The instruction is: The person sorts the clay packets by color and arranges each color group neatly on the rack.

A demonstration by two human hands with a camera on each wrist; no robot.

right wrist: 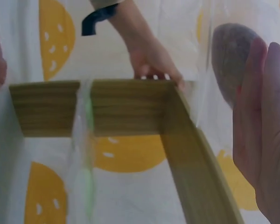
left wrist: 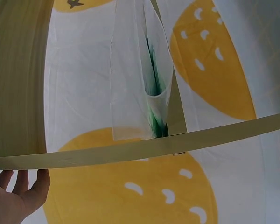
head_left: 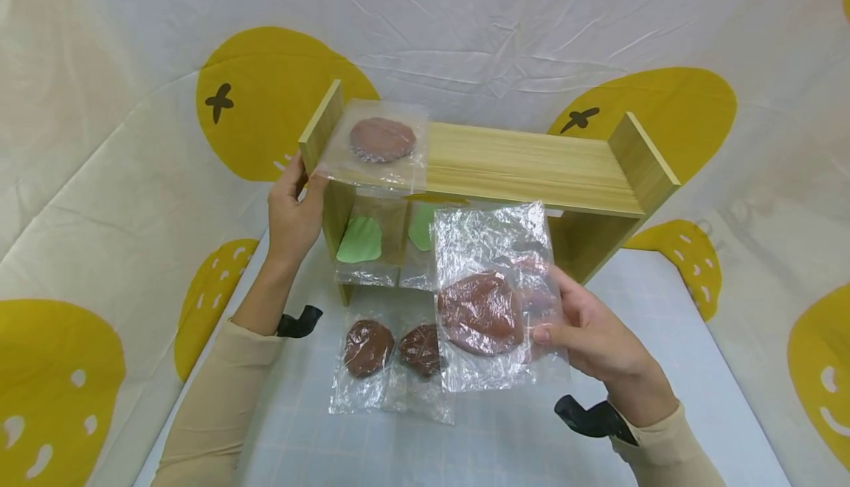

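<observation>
My right hand (head_left: 598, 332) holds a clear plastic bag (head_left: 491, 236) with a flat, round reddish-brown piece (head_left: 481, 313) inside, thumb in front and fingers behind. The bag is in front of a small wooden shelf (head_left: 531, 166). At the shelf's left end, my left hand (head_left: 295, 214) grips the side panel, fingertips (left wrist: 43, 179) against its outer face. A similar bagged reddish piece (head_left: 381, 140) lies on the top board at the left. Lower down, bags with green pieces (head_left: 359, 240) rest on the shelf, partly behind the held bag.
Two bagged dark brown pieces (head_left: 368, 348) lie on the pale table (head_left: 518, 435) in front of the shelf; the held bag partly covers one. Behind stands a white cloth (head_left: 465, 66) with yellow printed shapes. Both wrists wear black bands.
</observation>
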